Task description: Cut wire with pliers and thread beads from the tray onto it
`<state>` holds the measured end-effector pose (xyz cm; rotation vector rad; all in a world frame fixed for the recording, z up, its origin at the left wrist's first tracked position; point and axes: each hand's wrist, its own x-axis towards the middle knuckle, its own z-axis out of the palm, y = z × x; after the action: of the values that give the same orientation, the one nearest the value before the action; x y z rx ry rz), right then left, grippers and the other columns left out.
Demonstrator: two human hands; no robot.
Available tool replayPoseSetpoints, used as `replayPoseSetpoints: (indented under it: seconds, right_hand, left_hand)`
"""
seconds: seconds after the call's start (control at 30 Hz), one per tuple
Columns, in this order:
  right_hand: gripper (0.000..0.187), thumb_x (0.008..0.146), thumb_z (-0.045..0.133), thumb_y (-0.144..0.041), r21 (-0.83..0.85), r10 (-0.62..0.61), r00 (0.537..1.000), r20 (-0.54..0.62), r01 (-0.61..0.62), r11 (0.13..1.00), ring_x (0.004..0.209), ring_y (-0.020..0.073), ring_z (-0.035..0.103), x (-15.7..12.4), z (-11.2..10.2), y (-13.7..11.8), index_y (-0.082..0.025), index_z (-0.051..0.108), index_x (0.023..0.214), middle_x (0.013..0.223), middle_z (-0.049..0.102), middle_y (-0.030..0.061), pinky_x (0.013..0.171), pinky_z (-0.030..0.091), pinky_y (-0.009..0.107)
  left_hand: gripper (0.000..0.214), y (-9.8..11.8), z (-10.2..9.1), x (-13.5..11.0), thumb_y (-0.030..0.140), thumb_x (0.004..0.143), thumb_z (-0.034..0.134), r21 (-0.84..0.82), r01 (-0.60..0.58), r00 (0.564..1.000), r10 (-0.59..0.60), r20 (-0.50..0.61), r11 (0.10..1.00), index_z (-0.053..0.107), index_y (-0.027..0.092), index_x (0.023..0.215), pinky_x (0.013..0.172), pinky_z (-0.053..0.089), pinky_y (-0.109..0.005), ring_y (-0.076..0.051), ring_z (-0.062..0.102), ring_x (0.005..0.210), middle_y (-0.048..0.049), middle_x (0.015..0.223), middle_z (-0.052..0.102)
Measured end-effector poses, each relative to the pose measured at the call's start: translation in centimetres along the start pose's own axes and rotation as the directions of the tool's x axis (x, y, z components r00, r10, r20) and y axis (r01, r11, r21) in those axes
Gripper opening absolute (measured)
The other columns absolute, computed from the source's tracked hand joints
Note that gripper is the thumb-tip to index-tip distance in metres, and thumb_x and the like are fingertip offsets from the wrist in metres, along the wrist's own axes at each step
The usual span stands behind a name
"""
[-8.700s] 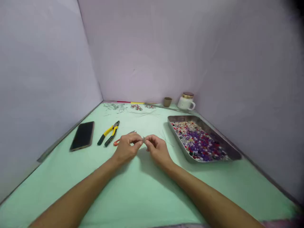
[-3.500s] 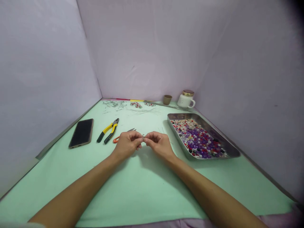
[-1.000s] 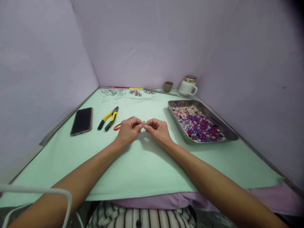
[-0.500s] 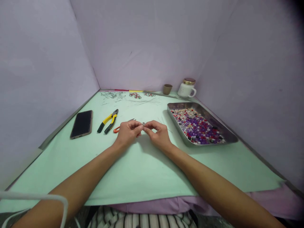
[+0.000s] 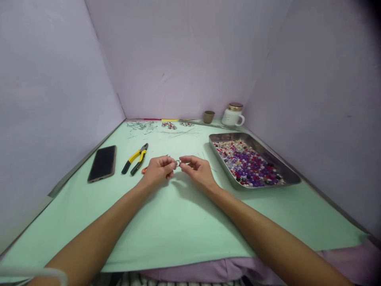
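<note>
A small ring-shaped piece of wire and beads [image 5: 177, 163] is held up above the middle of the table. My left hand [image 5: 158, 171] pinches its left side between thumb and forefinger. On the other side, the thumb and fingertips of my right hand [image 5: 198, 171] close on its right edge. The piece is too small to show its details. Mostly hidden behind my left hand lies a tool with an orange handle [image 5: 144, 170]. Left of it are pliers [image 5: 135, 159] with yellow and black handles.
To the right stands a metal tray [image 5: 222, 166] of mixed beads. A phone [image 5: 102, 163] lies at the left. Along the back are loose wire pieces [image 5: 141, 126], beaded pieces [image 5: 169, 125], a small brown cup [image 5: 208, 116] and a lidded white mug [image 5: 232, 117]. Walls enclose three sides.
My fingertips have moved slightly apart, and more of the small ring-shaped piece shows between them. The camera view has tilted up a little.
</note>
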<state>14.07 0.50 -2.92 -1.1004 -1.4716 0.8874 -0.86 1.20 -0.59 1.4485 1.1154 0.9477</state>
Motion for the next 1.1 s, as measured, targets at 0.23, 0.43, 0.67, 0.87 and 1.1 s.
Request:
replayPoseSetpoints:
  seconds: [0.23, 0.43, 0.67, 0.87, 1.1]
  right_hand:
    - [0.015, 0.069, 0.056, -0.022, -0.353, -0.139, 0.987, 0.087, 0.161, 0.922, 0.063, 0.0123, 0.057, -0.1, 0.0, 1.3, -0.021, 0.065, 0.081, 0.077, 0.066, 0.0013, 0.061, 0.044, 0.025]
    - [0.017, 0.07, 0.054, -0.021, -0.501, -0.105, 0.975, 0.196, 0.192, 0.844, 0.067, 0.0132, 0.057, 0.0, -0.2, 1.8, -0.023, 0.064, 0.083, 0.075, 0.066, -0.0003, 0.063, 0.042, 0.024]
    - [0.015, 0.067, 0.053, -0.019, -0.572, -0.149, 0.949, 0.279, 0.289, 0.767, 0.065, 0.0125, 0.055, 0.1, -0.3, 1.6, -0.02, 0.064, 0.077, 0.075, 0.064, 0.0017, 0.061, 0.039, 0.023]
    - [0.016, 0.064, 0.052, -0.015, -0.553, -0.143, 0.936, 0.32, 0.308, 0.774, 0.063, 0.0123, 0.054, 0.5, -0.5, 1.4, -0.018, 0.066, 0.074, 0.071, 0.063, 0.0025, 0.058, 0.039, 0.022]
    - [0.017, 0.063, 0.054, -0.015, -0.479, -0.118, 0.94, 0.321, 0.269, 0.835, 0.06, 0.0124, 0.056, 0.6, -0.7, 1.3, -0.017, 0.067, 0.074, 0.067, 0.065, 0.0018, 0.057, 0.041, 0.022]
  left_hand:
    - [0.011, -1.2, 0.0, 0.4, 0.024, 0.065, 0.054, 0.338, -0.101, 0.994, 0.083, 0.066, 0.936, 0.058, 0.015, 0.068, 0.045, 0.034, -0.021, -0.008, 0.044, 0.047, 0.0031, 0.053, 0.052]
    - [0.011, -1.7, -0.1, 0.5, 0.026, 0.067, 0.053, 0.669, -0.254, 0.963, 0.243, 0.112, 0.698, 0.06, 0.017, 0.063, 0.059, 0.038, -0.025, -0.012, 0.049, 0.057, 0.002, 0.058, 0.057]
    - [0.013, -2.0, -0.4, 0.5, 0.022, 0.067, 0.05, 0.771, -0.388, 0.911, 0.334, 0.24, 0.504, 0.062, 0.017, 0.064, 0.063, 0.04, -0.027, -0.012, 0.051, 0.06, -0.0006, 0.065, 0.06]
    - [0.017, -2.6, -0.3, 0.9, 0.019, 0.065, 0.048, 0.783, -0.414, 0.893, 0.374, 0.25, 0.465, 0.065, 0.019, 0.068, 0.067, 0.039, -0.028, -0.014, 0.054, 0.064, -0.0014, 0.071, 0.063]
    - [0.018, -2.5, -0.3, 0.9, 0.019, 0.065, 0.048, 0.793, -0.406, 0.899, 0.355, 0.258, 0.453, 0.065, 0.022, 0.067, 0.069, 0.037, -0.028, -0.015, 0.054, 0.066, -0.0001, 0.074, 0.064]
